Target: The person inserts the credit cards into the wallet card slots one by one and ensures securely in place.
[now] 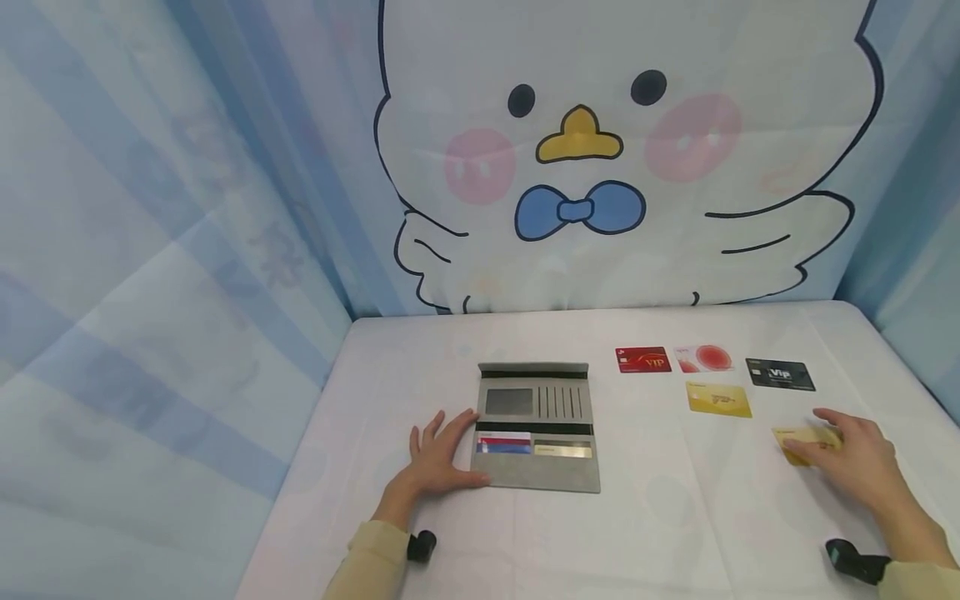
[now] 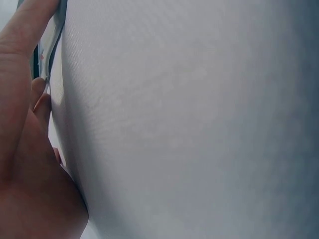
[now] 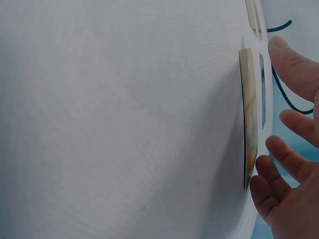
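A grey card wallet (image 1: 536,477) lies unfolded on the table, with several cards (image 1: 504,444) in its lower slots. My left hand (image 1: 433,465) rests at its left side, thumb by the lower corner and fingers by the left edge. In the left wrist view, the thumb (image 2: 15,74) reaches to the wallet's edge. At the right, my right hand (image 1: 862,458) is over a gold card (image 1: 797,437) that lies on the cloth. The right wrist view shows its thumb and fingers spread above this card (image 3: 250,119), apparently apart from it.
Beyond the right hand lie a red VIP card (image 1: 643,360), a white card with a red circle (image 1: 705,358), a black VIP card (image 1: 780,374) and another gold card (image 1: 718,399). A white cloth (image 1: 420,350) covers the table, and a printed curtain (image 1: 570,275) hangs behind it.
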`<state>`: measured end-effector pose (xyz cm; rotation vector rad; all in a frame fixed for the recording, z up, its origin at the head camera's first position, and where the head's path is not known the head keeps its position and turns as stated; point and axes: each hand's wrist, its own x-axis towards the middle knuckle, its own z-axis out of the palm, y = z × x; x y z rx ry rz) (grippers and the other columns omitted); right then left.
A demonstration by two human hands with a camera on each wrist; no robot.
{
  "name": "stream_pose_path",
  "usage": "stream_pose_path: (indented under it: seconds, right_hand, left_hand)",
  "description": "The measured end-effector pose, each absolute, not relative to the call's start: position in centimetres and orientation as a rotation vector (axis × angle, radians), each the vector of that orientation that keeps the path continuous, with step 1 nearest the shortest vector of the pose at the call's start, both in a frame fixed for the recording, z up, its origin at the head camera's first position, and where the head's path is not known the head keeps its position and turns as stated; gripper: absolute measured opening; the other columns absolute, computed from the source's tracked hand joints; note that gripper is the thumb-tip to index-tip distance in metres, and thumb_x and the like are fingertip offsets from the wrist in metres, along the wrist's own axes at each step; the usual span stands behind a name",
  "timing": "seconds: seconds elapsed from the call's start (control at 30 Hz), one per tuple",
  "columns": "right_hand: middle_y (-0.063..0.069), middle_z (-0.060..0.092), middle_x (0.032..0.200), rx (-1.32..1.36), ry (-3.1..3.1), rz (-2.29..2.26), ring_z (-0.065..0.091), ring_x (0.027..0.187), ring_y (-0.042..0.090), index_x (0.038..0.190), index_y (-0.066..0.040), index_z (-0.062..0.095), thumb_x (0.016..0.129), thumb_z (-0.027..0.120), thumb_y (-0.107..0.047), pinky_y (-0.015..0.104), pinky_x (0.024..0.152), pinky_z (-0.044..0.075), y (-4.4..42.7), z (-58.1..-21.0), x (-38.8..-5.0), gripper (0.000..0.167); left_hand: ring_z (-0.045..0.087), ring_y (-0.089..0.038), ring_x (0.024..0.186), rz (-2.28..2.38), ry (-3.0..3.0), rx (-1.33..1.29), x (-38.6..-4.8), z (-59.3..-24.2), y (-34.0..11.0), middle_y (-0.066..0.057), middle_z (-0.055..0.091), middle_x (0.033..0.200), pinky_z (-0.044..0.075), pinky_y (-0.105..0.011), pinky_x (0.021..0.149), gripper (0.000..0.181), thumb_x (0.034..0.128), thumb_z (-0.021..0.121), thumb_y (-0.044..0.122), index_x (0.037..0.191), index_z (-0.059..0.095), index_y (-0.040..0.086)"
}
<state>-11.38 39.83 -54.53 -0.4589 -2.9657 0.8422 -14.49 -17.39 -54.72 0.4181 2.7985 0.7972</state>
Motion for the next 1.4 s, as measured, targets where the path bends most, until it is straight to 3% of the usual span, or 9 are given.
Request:
stream_pose_path:
  seconds: [0.63,0.9,1.4]
  right_hand:
    - [0.049,0.015,0.134,-0.561,-3.046,0.710,0.022,0.116,0.066,0.142,0.014,0.031,0.088,0.075,-0.037,0.075,0.095,0.030,39.4,-54.8,-11.5,0.086]
    - [0.050,0.013,0.133,-0.739,-3.065,0.705,0.018,0.121,0.065,0.143,0.016,0.027,0.086,0.076,-0.039,0.072,0.099,0.029,39.5,-54.8,-11.7,0.093]
    - [0.047,0.025,0.118,-0.796,-3.157,0.719,0.026,0.113,0.061,0.138,0.017,0.028,0.082,0.080,-0.042,0.069,0.096,0.032,39.1,-53.4,-12.0,0.097]
  left_hand:
    - [0.008,-0.038,0.151,0.744,2.810,0.386,-14.6,-55.0,-17.3,-0.004,0.032,0.163,-0.009,-0.066,0.114,0.099,0.0740,0.084,0.053,0.156,0.037,0.023]
    - [0.009,-0.039,0.151,0.759,2.805,0.387,-14.6,-54.9,-17.3,-0.005,0.032,0.162,-0.009,-0.067,0.114,0.099,0.0736,0.084,0.053,0.156,0.038,0.022]
    - [0.011,-0.040,0.150,0.787,2.799,0.407,-14.4,-54.6,-17.3,-0.006,0.035,0.161,-0.007,-0.068,0.113,0.099,0.0734,0.086,0.049,0.155,0.040,0.019]
